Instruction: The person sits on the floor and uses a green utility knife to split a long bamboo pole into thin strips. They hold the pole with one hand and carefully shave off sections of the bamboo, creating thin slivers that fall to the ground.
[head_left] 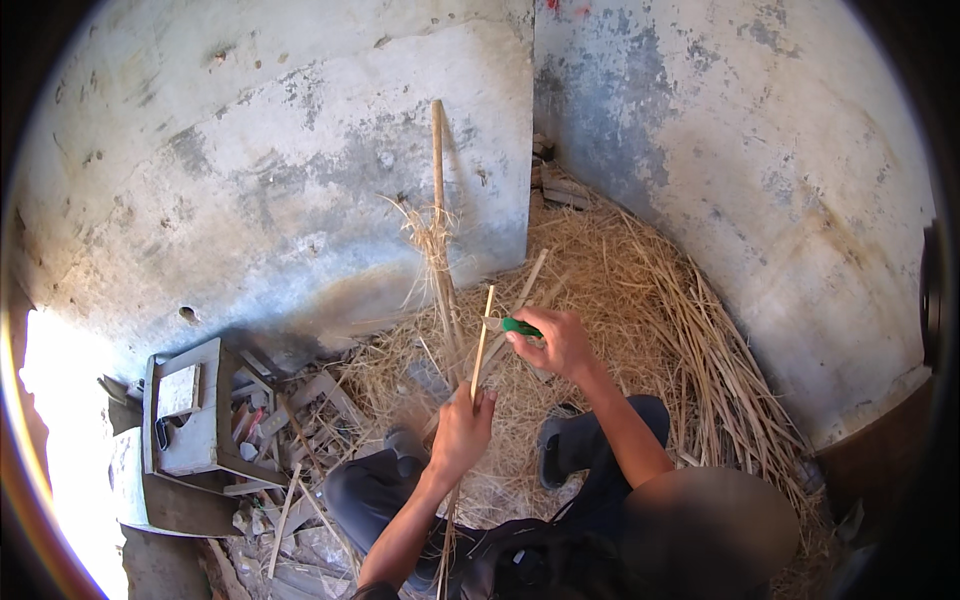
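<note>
My left hand point(462, 430) is closed around the lower part of a thin pale strip point(481, 345), which looks like split bamboo and points up and away from me. In my right hand point(560, 345) is a knife point(520, 326) with a green handle. Its short blade lies against the strip, a little below the upper tip. Just beyond the strip a wooden pole point(438, 165) leans on the wall, with a bunch of curled shavings point(430, 240) caught around its middle. My knees are bent on both sides of the work.
Straw-like shavings point(600, 260) cover the floor ahead, and a heap of long strips point(725, 360) curves along the right wall. At left, a worn wooden stool point(205, 440) lies tipped among wood scraps point(285, 510). Stained walls point(330, 150) meet in a corner ahead.
</note>
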